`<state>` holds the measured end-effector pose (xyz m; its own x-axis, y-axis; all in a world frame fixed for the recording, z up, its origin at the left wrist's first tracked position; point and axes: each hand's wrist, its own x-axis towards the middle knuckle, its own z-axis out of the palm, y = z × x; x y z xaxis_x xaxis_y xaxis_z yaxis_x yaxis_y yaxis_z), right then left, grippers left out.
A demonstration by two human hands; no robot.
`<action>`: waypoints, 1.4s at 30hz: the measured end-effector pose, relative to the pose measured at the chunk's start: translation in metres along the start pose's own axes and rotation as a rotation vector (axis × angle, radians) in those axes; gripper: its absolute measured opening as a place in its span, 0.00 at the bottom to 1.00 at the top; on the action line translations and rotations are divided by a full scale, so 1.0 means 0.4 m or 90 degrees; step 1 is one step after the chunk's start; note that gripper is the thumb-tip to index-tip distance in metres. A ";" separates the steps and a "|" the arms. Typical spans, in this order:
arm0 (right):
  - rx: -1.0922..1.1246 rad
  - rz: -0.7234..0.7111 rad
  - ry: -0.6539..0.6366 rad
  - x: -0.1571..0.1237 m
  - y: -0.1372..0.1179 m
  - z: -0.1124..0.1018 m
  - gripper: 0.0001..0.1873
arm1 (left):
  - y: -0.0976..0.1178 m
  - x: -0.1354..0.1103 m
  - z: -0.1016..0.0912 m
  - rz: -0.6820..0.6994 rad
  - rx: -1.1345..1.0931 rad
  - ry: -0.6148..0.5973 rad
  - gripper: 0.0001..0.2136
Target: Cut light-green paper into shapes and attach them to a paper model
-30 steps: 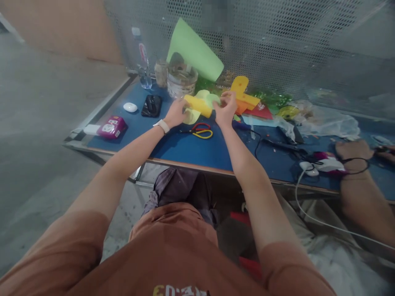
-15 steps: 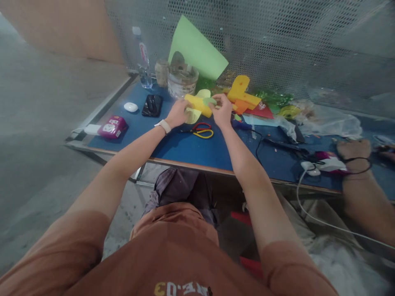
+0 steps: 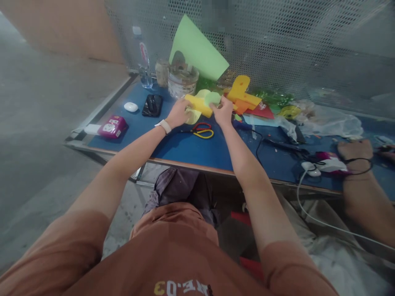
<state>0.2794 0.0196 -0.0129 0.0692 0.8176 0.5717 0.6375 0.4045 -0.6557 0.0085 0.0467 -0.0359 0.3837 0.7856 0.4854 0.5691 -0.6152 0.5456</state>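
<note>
The green disc (image 3: 212, 98) has tilted, lying left of the right hand (image 3: 224, 112) pinching its edge

Shirt (image 3: 148, 255): rust-red, plain cloth, creased toward the lower hem. Left sleeve (image 3: 77, 238) and right sleeve (image 3: 286, 263): short, same colour as the shirt, each ending above the elbow; forearms uncovered. Lettering (image 3: 182, 288): block characters on the chest, one yellow, the others white, a small dark mark at one end; cut off by the lower edge of the view, reading uncertain. Band (image 3: 164, 126): whitish, flat, narrow, worn at the wrist of the left hand (image 3: 179, 113); type not determinable. Trousers (image 3: 177, 189): dark purplish-grey, wrinkled, flecked with pale specks.
</note>
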 end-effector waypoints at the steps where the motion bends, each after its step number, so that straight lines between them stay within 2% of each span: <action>1: 0.011 0.000 0.003 0.000 0.001 0.002 0.37 | -0.002 0.000 0.001 0.000 -0.006 0.005 0.17; 7: 0.106 -0.008 -0.001 -0.008 -0.017 0.005 0.39 | -0.021 -0.001 0.003 -0.073 -0.042 0.061 0.20; 12: 0.111 -0.009 -0.009 -0.015 -0.029 0.003 0.37 | -0.038 0.005 -0.012 -0.092 -0.082 0.059 0.22; 16: 0.121 0.003 0.000 0.001 -0.005 0.017 0.39 | -0.059 0.024 -0.005 -0.157 -0.088 0.063 0.19; 19: 0.150 0.021 0.006 0.014 0.022 0.029 0.44 | -0.068 0.033 -0.001 -0.159 -0.093 0.086 0.14; 23: 0.179 0.016 -0.013 0.015 0.034 0.038 0.49 | -0.051 0.022 -0.032 -0.140 -0.103 0.103 0.08; 27: 0.182 0.021 -0.029 0.007 0.004 0.041 0.50 | -0.025 0.001 -0.086 -0.171 -0.074 0.068 0.06; 30: 0.168 0.015 -0.046 0.002 -0.026 0.041 0.50 | -0.008 -0.004 -0.108 -0.120 -0.053 0.076 0.08; 34: 0.137 0.008 -0.045 -0.001 -0.048 0.040 0.49 | 0.025 0.014 -0.087 -0.045 -0.020 0.070 0.14; 39: 0.122 0.004 -0.042 -0.002 -0.034 0.053 0.51 | 0.040 0.070 -0.033 0.035 0.020 -0.015 0.15; 42: 0.128 0.008 -0.046 0.001 -0.007 0.066 0.50 | 0.023 0.101 -0.026 0.072 0.023 -0.080 0.19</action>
<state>0.2575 0.0295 -0.0240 0.0156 0.8473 0.5309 0.4699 0.4624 -0.7519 0.0217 0.0721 -0.0041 0.5336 0.7154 0.4512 0.5421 -0.6987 0.4668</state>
